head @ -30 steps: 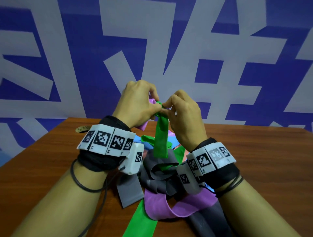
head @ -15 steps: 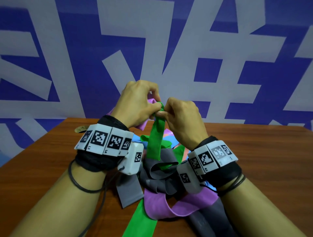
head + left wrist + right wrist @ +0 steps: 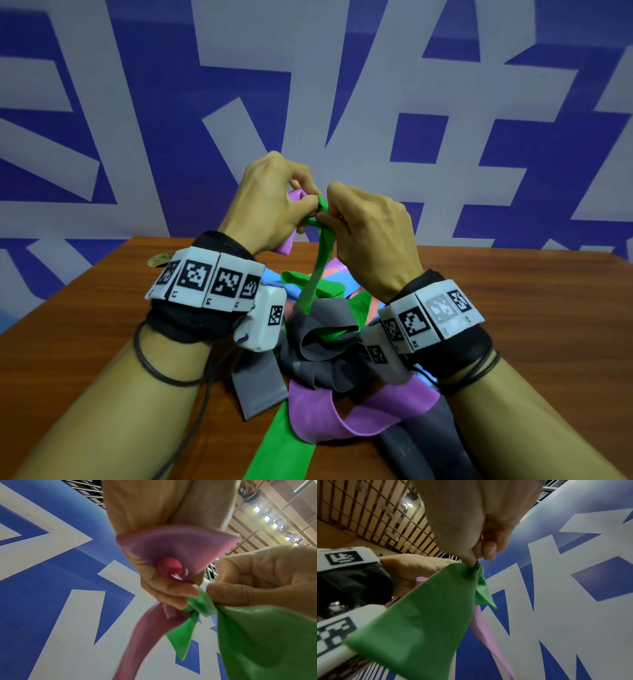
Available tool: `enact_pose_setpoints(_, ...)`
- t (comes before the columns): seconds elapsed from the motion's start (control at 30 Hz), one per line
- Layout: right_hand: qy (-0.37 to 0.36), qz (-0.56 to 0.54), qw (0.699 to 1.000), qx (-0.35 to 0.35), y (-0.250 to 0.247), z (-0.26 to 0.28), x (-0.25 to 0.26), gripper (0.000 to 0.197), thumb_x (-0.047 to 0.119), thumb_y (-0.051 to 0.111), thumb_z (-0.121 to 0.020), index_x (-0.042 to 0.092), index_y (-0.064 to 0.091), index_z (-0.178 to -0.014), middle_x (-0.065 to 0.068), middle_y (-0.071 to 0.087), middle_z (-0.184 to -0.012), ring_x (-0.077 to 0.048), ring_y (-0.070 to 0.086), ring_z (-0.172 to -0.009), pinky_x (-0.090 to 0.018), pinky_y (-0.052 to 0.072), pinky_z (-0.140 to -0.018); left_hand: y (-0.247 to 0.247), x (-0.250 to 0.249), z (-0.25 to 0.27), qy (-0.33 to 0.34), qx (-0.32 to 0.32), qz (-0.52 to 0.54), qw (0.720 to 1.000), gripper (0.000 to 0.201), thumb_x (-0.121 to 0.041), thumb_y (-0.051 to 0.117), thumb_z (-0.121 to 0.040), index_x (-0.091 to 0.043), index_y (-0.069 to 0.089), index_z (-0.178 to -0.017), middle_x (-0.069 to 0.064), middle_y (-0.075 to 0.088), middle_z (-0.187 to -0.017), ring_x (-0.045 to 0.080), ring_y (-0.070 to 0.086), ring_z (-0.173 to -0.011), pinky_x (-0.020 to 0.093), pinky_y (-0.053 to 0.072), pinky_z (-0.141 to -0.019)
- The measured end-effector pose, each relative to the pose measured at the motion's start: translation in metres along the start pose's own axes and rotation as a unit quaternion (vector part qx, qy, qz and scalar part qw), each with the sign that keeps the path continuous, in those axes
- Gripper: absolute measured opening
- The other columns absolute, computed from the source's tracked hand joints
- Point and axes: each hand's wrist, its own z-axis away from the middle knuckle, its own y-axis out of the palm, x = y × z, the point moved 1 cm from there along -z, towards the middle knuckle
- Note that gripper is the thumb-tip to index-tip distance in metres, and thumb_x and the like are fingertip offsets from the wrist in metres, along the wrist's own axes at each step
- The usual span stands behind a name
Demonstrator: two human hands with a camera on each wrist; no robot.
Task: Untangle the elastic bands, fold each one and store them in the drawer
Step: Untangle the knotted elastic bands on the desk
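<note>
Both hands are raised above a tangled pile of elastic bands (image 3: 329,346) on the wooden table (image 3: 513,308). A green band (image 3: 317,270) and a purple band (image 3: 296,196) are knotted together at the top. My left hand (image 3: 274,205) pinches the purple band (image 3: 180,547) just beside the knot (image 3: 200,604). My right hand (image 3: 363,222) pinches the green band (image 3: 423,615) at the knot with thumb and forefinger. The green band hangs down into the pile, where grey (image 3: 318,339), purple (image 3: 359,407), blue and green bands lie mixed. No drawer is in view.
A blue and white patterned wall (image 3: 376,102) stands right behind the table. A small round brass piece (image 3: 159,259) sits at the table's far left corner. Bare wood lies to the left and right of the pile.
The hands have risen slightly and kept working the knot. The green band hangs a little more to the left and straighter than before.
</note>
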Motion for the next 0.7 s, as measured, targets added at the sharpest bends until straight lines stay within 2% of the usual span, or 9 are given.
enact_pose_setpoints(0.07,0.000,-0.013,1.000,0.003,0.001,0.000,0.002,0.038,0.017,0.067,-0.083,0.021,0.030,-0.077,0.009,0.030,-0.064,-0.027,0.024,-0.050,-0.028,0.021,-0.045,0.001,0.003,-0.001,0.000,0.001,0.004,1.000,0.011,-0.021,0.071,-0.087,-0.023,0.065,-0.077,0.001,0.059,-0.094,0.014,0.052,-0.079,0.012,0.036,-0.056)
enact_pose_setpoints(0.13,0.012,-0.029,0.999,0.012,0.001,0.000,0.002,0.035,0.019,0.064,-0.083,0.020,0.030,-0.076,0.009,0.031,-0.062,-0.028,0.025,-0.050,-0.029,0.021,-0.045,0.002,0.006,-0.002,0.004,0.006,0.025,1.000,0.009,-0.019,0.072,-0.085,-0.018,0.068,-0.077,0.004,0.067,-0.091,0.018,0.062,-0.074,0.029,0.051,-0.068)
enact_pose_setpoints(0.2,0.034,-0.051,0.998,0.021,0.000,-0.001,-0.001,0.031,0.021,0.062,-0.085,0.019,0.033,-0.075,0.008,0.035,-0.059,-0.029,0.029,-0.051,-0.031,0.024,-0.046,0.002,0.006,-0.002,0.005,0.004,0.038,0.999,0.006,-0.018,0.071,-0.085,-0.015,0.071,-0.080,0.006,0.069,-0.088,0.020,0.067,-0.071,0.039,0.057,-0.071)
enact_pose_setpoints(0.33,0.121,-0.117,0.984,0.055,0.002,0.000,-0.006,0.026,0.023,0.065,-0.092,0.015,0.044,-0.080,0.001,0.053,-0.061,-0.030,0.048,-0.058,-0.038,0.037,-0.050,-0.003,0.002,-0.002,0.020,0.012,0.028,0.999,0.005,-0.019,0.070,-0.086,-0.016,0.070,-0.083,0.003,0.070,-0.086,0.013,0.066,-0.068,0.033,0.056,-0.066)
enact_pose_setpoints(0.4,0.151,-0.112,0.978,0.089,0.003,-0.001,-0.004,0.024,0.030,0.063,-0.094,0.016,0.045,-0.087,0.005,0.053,-0.064,-0.027,0.050,-0.063,-0.039,0.039,-0.055,-0.006,0.000,-0.002,0.020,0.013,0.034,0.999,0.006,-0.018,0.072,-0.086,-0.016,0.069,-0.081,0.002,0.070,-0.083,0.014,0.069,-0.067,0.033,0.058,-0.065)
enact_pose_setpoints(0.5,0.160,-0.075,0.974,0.139,0.001,-0.003,-0.001,0.025,0.040,0.056,-0.097,0.016,0.049,-0.098,0.009,0.048,-0.076,-0.025,0.049,-0.074,-0.038,0.037,-0.060,-0.007,-0.003,0.000,0.017,0.006,0.041,0.999,0.006,-0.014,0.073,-0.084,-0.013,0.068,-0.081,0.003,0.069,-0.076,0.007,0.067,-0.053,0.014,0.051,-0.049)
enact_pose_setpoints(0.53,0.154,-0.064,0.974,0.153,-0.001,-0.003,0.000,0.026,0.042,0.055,-0.097,0.016,0.050,-0.100,0.007,0.050,-0.085,-0.025,0.049,-0.078,-0.039,0.039,-0.063,-0.006,-0.005,0.001,0.017,0.007,0.043,0.999,0.007,-0.012,0.073,-0.083,-0.013,0.068,-0.080,0.003,0.068,-0.074,0.006,0.066,-0.050,0.012,0.050,-0.047)
enact_pose_setpoints(0.63,0.144,-0.031,0.968,0.204,-0.006,-0.004,0.002,0.031,0.044,0.051,-0.097,0.014,0.053,-0.104,-0.001,0.053,-0.104,-0.027,0.051,-0.088,-0.042,0.044,-0.070,-0.001,-0.008,0.002,0.022,0.016,0.001,1.000,0.006,-0.011,0.074,-0.077,-0.014,0.069,-0.075,0.001,0.066,-0.067,0.012,0.065,-0.056,0.027,0.057,-0.057)
enact_pose_setpoints(0.7,0.151,-0.009,0.960,0.234,-0.005,-0.003,0.002,0.030,0.042,0.050,-0.098,0.013,0.053,-0.105,-0.003,0.055,-0.107,-0.029,0.052,-0.091,-0.042,0.044,-0.070,0.003,-0.011,0.003,0.025,0.030,-0.042,0.998,0.006,-0.011,0.073,-0.072,-0.016,0.069,-0.073,-0.001,0.064,-0.061,0.014,0.062,-0.061,0.028,0.052,-0.061)
